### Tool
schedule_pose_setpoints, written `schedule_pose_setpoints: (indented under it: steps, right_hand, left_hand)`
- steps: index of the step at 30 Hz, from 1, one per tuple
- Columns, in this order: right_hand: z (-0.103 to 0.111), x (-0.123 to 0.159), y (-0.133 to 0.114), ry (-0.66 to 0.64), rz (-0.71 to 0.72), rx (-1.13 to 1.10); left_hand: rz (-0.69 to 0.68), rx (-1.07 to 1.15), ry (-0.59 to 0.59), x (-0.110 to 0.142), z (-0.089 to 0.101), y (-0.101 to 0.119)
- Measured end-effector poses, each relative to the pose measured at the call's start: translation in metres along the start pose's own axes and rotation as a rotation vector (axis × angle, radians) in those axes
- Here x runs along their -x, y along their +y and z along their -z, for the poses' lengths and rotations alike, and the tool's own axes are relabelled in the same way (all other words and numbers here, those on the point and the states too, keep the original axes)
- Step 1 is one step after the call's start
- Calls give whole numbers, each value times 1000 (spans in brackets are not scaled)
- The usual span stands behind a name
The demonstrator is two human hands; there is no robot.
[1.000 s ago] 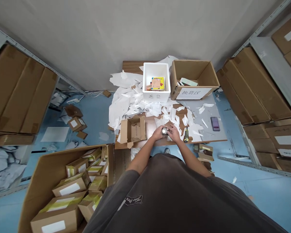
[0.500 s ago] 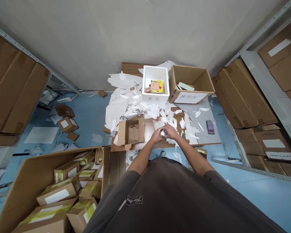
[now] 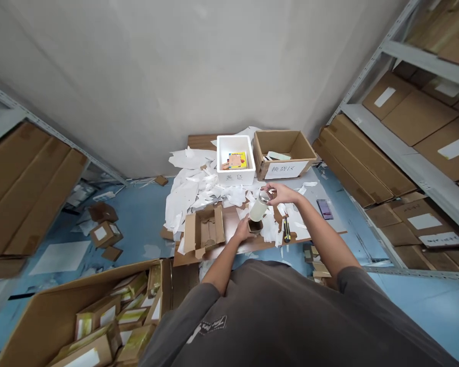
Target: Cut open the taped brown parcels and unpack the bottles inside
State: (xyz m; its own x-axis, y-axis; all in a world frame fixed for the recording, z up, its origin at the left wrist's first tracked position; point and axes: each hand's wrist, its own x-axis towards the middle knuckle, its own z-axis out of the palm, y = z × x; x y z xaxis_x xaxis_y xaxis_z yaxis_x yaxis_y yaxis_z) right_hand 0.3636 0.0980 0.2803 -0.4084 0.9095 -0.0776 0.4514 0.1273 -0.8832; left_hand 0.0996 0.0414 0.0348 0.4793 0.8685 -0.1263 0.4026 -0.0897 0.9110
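My right hand (image 3: 280,193) grips a pale bottle (image 3: 258,208) by its silver cap, its fingers closed around the top. The bottle tilts over a small brown box (image 3: 255,229), with its lower end at the open mouth. Around that small box my left hand (image 3: 243,230) is closed, near the table's front edge. To the left of it an open cardboard carton (image 3: 205,230) lies on the table, with no contents visible inside. Right of the small box is a yellow and black box cutter (image 3: 286,230).
Torn white paper (image 3: 187,186) covers much of the table. Behind stand a white foam box (image 3: 235,177) with small packages and a labelled carton (image 3: 285,169). A phone-like purple item (image 3: 325,209) lies right. A large carton of parcels (image 3: 42,300) is at lower left; shelves (image 3: 401,140) flank the right.
The bottle has been drawn upward out of the small box, by my right hand at its cap. My left hand has stayed low with the box. The camera view has tilted up.
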Motion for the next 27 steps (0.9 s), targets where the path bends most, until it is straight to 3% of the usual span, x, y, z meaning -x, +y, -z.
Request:
schedule_pose_setpoints:
  steps: [3,6,8,11,13,17,21,23,27]
  right_hand:
    - [10,2,-14,90,43,-159]
    - [11,1,-21,239,50,-282]
    - [10,-2,-26,340,32,-344]
    - [7,-7,-35,455,-27,-435]
    - [6,-8,-42,490,-67,-488]
    - [9,3,-50,374,-19,-549]
    - [5,24,-47,135,120,-588]
    - [-1,32,-43,134,133,-587]
    - [-14,32,-36,311,86,-521]
  left_hand:
    - [0,-19,54,1,27,33]
    - [-100,24,195,0,50,84]
    - [-181,115,326,-4,57,124]
    - [-281,115,341,-13,58,176]
    - [-277,71,375,-18,58,198]
    - [-262,72,360,-19,67,217]
    - [-249,249,183,-14,83,223]
    - [-246,306,116,-12,88,227]
    - [-303,270,118,-7,88,237]
